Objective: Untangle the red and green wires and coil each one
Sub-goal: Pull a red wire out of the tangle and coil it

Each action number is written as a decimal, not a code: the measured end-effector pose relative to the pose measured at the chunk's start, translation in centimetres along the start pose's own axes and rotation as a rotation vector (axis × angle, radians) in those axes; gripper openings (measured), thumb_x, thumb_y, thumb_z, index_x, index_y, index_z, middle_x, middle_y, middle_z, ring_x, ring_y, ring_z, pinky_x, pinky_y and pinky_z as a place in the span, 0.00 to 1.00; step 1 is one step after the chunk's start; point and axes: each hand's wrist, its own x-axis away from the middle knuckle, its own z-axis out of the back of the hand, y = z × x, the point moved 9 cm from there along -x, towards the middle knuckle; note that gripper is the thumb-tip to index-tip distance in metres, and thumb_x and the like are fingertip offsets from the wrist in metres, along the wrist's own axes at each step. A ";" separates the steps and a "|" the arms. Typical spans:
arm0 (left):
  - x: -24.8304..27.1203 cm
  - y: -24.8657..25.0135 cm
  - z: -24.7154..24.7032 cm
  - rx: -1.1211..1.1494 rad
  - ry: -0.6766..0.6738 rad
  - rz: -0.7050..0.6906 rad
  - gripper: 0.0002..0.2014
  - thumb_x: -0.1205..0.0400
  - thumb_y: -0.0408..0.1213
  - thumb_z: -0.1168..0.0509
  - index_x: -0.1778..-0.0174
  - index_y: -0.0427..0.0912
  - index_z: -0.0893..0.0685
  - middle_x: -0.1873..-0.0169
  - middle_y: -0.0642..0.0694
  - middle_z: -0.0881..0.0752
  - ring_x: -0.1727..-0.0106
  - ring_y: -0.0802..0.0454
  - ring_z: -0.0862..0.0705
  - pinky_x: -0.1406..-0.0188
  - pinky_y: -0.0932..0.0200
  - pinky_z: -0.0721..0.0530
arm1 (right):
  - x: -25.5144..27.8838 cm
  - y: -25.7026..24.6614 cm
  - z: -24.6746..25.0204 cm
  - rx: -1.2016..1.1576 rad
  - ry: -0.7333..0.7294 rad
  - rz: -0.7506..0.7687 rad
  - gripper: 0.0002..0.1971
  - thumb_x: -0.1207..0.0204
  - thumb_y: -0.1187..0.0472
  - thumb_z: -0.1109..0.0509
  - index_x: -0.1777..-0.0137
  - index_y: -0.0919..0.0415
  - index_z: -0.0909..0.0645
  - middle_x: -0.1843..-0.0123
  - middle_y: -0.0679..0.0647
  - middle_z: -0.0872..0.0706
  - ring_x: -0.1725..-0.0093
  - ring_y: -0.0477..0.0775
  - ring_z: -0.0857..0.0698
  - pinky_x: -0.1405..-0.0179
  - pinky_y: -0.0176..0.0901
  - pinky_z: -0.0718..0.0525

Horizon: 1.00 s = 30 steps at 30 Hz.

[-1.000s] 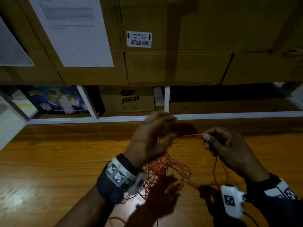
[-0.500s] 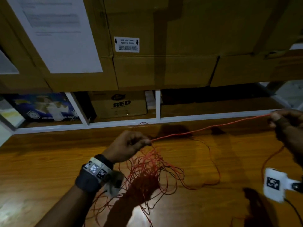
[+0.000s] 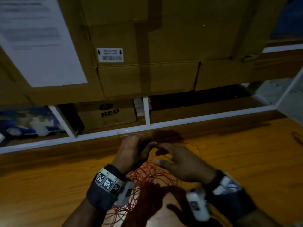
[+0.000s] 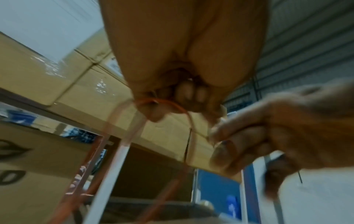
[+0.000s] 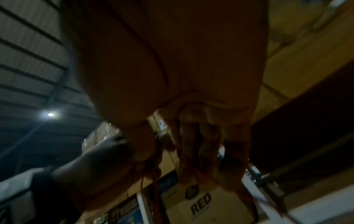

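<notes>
Here both hands meet near the table's far edge [image 3: 213, 128]: left hand [image 3: 132, 151] pinches the red wire [image 3: 147, 177]; right hand [image 3: 183, 163] pinches it too, other fingers loose.

The table [image 3: 49, 177] is wood with a visible grain and a glossy varnish that throws back light. On it, between the wrists, lies the red wire [image 3: 147, 177], thin and smooth, seemingly plastic-sheathed. Behind the table stand matt brown cardboard boxes [image 3: 147, 76], sealed with slightly shiny tape; one bears a matt white paper sheet [image 3: 41, 46] and a small paper label [image 3: 110, 54]. The shelf frame [image 3: 146, 110] at the table's far edge looks smooth and white-painted.
</notes>
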 end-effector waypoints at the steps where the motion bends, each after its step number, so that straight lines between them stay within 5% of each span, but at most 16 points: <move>1: 0.1 0.1 0.4 0.017 0.034 -0.002 0.17 0.12 0.56 0.40 0.57 0.51 0.13 0.68 0.54 0.15 0.67 0.57 0.18 0.68 0.46 0.19 | -1.0 -1.0 -0.9 -0.039 0.030 0.015 0.17 0.14 0.45 0.33 0.28 0.44 0.21 0.42 0.39 0.13 0.43 0.38 0.16 0.45 0.40 0.19; 3: 0.5 -1.0 1.1 0.110 0.065 0.011 0.17 0.11 0.54 0.38 0.59 0.50 0.14 0.70 0.52 0.17 0.70 0.54 0.19 0.72 0.53 0.21 | -1.7 -0.5 -1.0 -0.083 0.134 0.015 0.08 0.11 0.52 0.36 0.42 0.46 0.15 0.55 0.36 0.15 0.53 0.35 0.18 0.53 0.36 0.25; 5: 1.5 -2.1 1.7 0.204 0.037 0.061 0.18 0.13 0.55 0.35 0.62 0.47 0.13 0.74 0.49 0.17 0.73 0.51 0.19 0.75 0.58 0.23 | -1.6 -0.1 0.8 -0.069 0.166 -0.016 0.12 0.11 0.58 0.38 0.51 0.46 0.14 0.59 0.33 0.17 0.56 0.32 0.19 0.59 0.31 0.27; 8: 2.6 -4.0 2.9 0.228 0.047 0.134 0.17 0.15 0.60 0.36 0.63 0.56 0.11 0.72 0.54 0.12 0.70 0.54 0.14 0.73 0.54 0.17 | -0.9 -1.6 3.9 0.107 0.209 0.012 0.13 0.13 0.61 0.36 0.56 0.48 0.14 0.61 0.39 0.15 0.62 0.36 0.18 0.66 0.31 0.22; 10: 2.7 -5.8 4.0 0.208 0.078 0.170 0.12 0.16 0.55 0.34 0.64 0.61 0.12 0.72 0.56 0.14 0.71 0.52 0.16 0.74 0.49 0.20 | -0.4 -2.2 6.8 0.159 0.271 0.044 0.14 0.14 0.62 0.36 0.59 0.48 0.15 0.65 0.43 0.15 0.66 0.38 0.18 0.73 0.32 0.24; 13: 3.7 -9.5 5.9 0.106 0.125 0.223 0.08 0.16 0.52 0.32 0.60 0.65 0.12 0.69 0.55 0.14 0.68 0.50 0.16 0.71 0.46 0.19 | 1.4 -1.4 12.2 0.163 0.388 0.023 0.16 0.13 0.62 0.35 0.61 0.45 0.16 0.62 0.41 0.14 0.66 0.38 0.18 0.70 0.33 0.29; 16: 5.1 -12.6 7.6 0.066 0.154 0.289 0.10 0.14 0.53 0.32 0.58 0.58 0.10 0.66 0.54 0.11 0.65 0.53 0.13 0.66 0.40 0.14 | 4.4 0.3 17.4 0.170 0.575 -0.003 0.15 0.15 0.52 0.37 0.64 0.42 0.16 0.60 0.40 0.11 0.59 0.39 0.15 0.58 0.43 0.21; 18: 5.3 -12.7 8.4 0.067 0.174 0.282 0.17 0.16 0.61 0.34 0.58 0.54 0.09 0.66 0.52 0.10 0.64 0.52 0.12 0.66 0.38 0.13 | 5.9 2.5 18.6 0.171 0.632 -0.084 0.16 0.13 0.49 0.36 0.63 0.43 0.15 0.61 0.43 0.11 0.59 0.45 0.14 0.54 0.54 0.15; 21: 4.1 -10.4 8.2 0.094 0.165 0.254 0.14 0.15 0.59 0.35 0.55 0.56 0.09 0.62 0.58 0.09 0.60 0.55 0.12 0.64 0.44 0.12 | 6.1 5.3 16.8 0.272 0.531 -0.233 0.25 0.23 0.25 0.44 0.54 0.40 0.15 0.55 0.49 0.10 0.57 0.54 0.12 0.57 0.62 0.12; 23: 2.8 -8.4 7.0 0.113 0.115 0.230 0.08 0.15 0.52 0.34 0.55 0.60 0.10 0.61 0.61 0.10 0.59 0.56 0.12 0.65 0.54 0.14 | 5.6 6.0 14.2 0.382 0.493 -0.304 0.30 0.27 0.27 0.41 0.37 0.46 0.16 0.39 0.53 0.13 0.41 0.59 0.15 0.47 0.63 0.13; 25: 1.5 -6.3 5.2 0.095 0.046 0.195 0.08 0.14 0.52 0.36 0.56 0.63 0.12 0.63 0.58 0.11 0.61 0.55 0.13 0.66 0.53 0.15 | 4.2 4.8 11.6 0.381 0.537 -0.272 0.29 0.23 0.35 0.35 0.27 0.51 0.20 0.29 0.56 0.18 0.30 0.62 0.21 0.37 0.63 0.17; 28: -0.5 -3.5 2.7 0.007 -0.010 0.098 0.15 0.15 0.59 0.41 0.54 0.58 0.12 0.66 0.54 0.12 0.66 0.57 0.15 0.67 0.48 0.15 | 0.5 1.8 5.5 0.141 0.379 -0.165 0.29 0.18 0.36 0.35 0.19 0.44 0.28 0.22 0.46 0.22 0.24 0.49 0.25 0.28 0.51 0.21; 30: -1.6 -2.5 1.3 -0.035 -0.045 0.067 0.15 0.13 0.56 0.39 0.54 0.54 0.11 0.67 0.53 0.12 0.68 0.58 0.16 0.67 0.45 0.16 | -1.9 0.5 2.2 0.016 0.297 -0.065 0.20 0.14 0.41 0.36 0.25 0.44 0.21 0.34 0.41 0.14 0.36 0.38 0.18 0.39 0.41 0.16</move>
